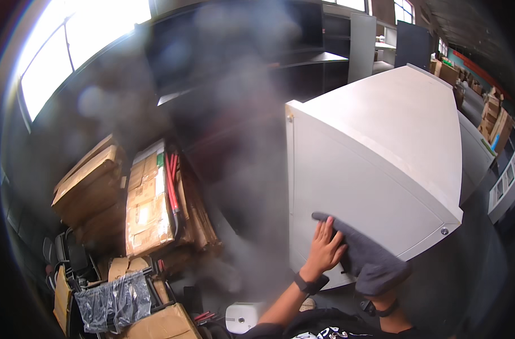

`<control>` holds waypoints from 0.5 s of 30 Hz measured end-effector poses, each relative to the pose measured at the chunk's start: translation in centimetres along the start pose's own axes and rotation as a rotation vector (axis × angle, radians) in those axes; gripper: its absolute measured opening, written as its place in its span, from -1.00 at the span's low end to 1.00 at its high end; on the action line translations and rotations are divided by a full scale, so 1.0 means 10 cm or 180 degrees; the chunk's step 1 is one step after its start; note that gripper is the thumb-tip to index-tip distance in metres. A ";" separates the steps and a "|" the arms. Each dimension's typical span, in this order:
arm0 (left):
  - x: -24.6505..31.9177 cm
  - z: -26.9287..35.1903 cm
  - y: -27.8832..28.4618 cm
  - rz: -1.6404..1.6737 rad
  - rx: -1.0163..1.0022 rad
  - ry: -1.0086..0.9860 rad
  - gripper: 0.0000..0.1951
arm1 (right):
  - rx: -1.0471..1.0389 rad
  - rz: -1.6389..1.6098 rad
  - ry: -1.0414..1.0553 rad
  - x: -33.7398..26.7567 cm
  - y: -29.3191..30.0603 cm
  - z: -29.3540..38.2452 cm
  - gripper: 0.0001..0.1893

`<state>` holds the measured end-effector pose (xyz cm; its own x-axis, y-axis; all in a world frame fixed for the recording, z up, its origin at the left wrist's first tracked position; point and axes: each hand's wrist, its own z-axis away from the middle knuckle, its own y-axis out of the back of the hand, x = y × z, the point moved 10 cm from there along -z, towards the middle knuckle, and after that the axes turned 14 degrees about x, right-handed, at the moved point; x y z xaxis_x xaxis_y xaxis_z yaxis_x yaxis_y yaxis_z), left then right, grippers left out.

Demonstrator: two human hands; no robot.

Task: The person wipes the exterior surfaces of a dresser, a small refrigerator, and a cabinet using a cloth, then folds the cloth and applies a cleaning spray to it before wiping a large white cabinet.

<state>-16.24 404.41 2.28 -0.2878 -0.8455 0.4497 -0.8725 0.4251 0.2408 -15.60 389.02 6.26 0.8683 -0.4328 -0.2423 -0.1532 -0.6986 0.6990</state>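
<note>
A large light grey metal cabinet (359, 182) stands tilted in view before me, one flat panel facing me. A dark grey cloth (367, 258) lies against the lower part of that panel. My left hand (325, 243) rests on the cloth's upper end and the panel, its fingers extended. The cloth covers my right hand (382, 279), so its fingers are hidden; only the wrist with a dark band shows below it. A round lock or screw (444, 231) sits near the panel's right corner.
Flattened cardboard boxes (147, 203) lean at the left beside red tubes (172, 182). Plastic-wrapped parts (113, 301) and more cardboard (160, 326) lie at lower left. A small white appliance (242, 318) stands near my left elbow. Dark shelving (249, 38) is behind; another grey cabinet (473, 156) stands at right.
</note>
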 end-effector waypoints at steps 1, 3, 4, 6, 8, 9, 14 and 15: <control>-0.07 0.13 0.02 0.0067 0.0051 0.0068 -0.64 | 0.0034 0.0115 -0.0021 0.00 -0.03 0.03 -0.59; -0.12 0.19 0.03 0.0105 0.0025 0.0182 -0.62 | 0.0087 0.0297 -0.0115 0.11 -0.06 0.10 -0.53; -0.09 0.14 0.01 0.0201 -0.0045 0.0185 -0.62 | -0.0173 0.0223 -0.0452 0.22 -0.12 0.21 -0.48; 0.01 -0.15 0.08 0.0185 0.0134 0.0130 -0.59 | -0.0329 0.0179 -0.0887 0.39 -0.11 0.31 -0.42; 0.26 -0.63 0.22 0.0110 0.0179 -0.0094 -0.58 | 0.0214 0.0325 -0.0752 0.35 0.18 0.08 -0.41; 0.40 -0.90 0.35 -0.0041 0.0288 -0.0279 -0.56 | 0.0567 0.0434 -0.0639 0.29 0.34 -0.07 -0.41; 1.02 -1.96 0.56 0.0076 0.0062 -0.0871 -0.48 | 0.1856 0.1163 -0.0547 -0.02 1.14 -0.62 -0.38; 1.07 -2.12 0.63 0.0088 0.0046 -0.0922 -0.50 | 0.1932 0.1233 -0.0576 -0.10 1.21 -0.71 -0.37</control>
<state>-16.46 404.88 26.85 -0.4106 -0.8916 0.1910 -0.8677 0.4464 0.2185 -14.97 385.08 19.79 0.6159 -0.7626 -0.1977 -0.7119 -0.6462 0.2748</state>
